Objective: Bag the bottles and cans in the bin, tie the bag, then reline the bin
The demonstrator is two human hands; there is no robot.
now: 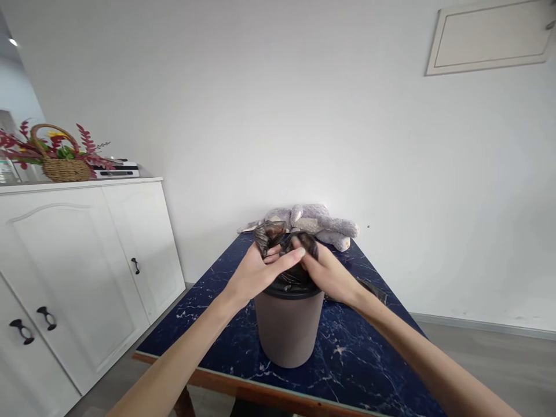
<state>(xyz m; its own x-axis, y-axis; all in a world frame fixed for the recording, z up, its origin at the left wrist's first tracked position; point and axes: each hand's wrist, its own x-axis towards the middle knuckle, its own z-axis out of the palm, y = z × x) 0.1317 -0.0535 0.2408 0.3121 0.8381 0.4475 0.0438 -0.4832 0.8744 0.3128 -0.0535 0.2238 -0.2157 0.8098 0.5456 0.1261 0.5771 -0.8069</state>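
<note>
In the head view, the left hand (254, 271) and right hand (326, 269) both grip the black plastic bag (292, 279), bunched over the mouth of the bin (290, 330) – probably because such thin film slips from a single hold. The bin stands upright near the counter's (195, 324) front edge, likely for easy reach – the plush toy (336, 225) lies beyond, by the wall.

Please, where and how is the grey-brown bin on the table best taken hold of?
Probably grip the bin by its upper wall, just under the dark rim, from left and right together. It stands upright and narrows toward its base, so the wider top should resist slipping.
</note>
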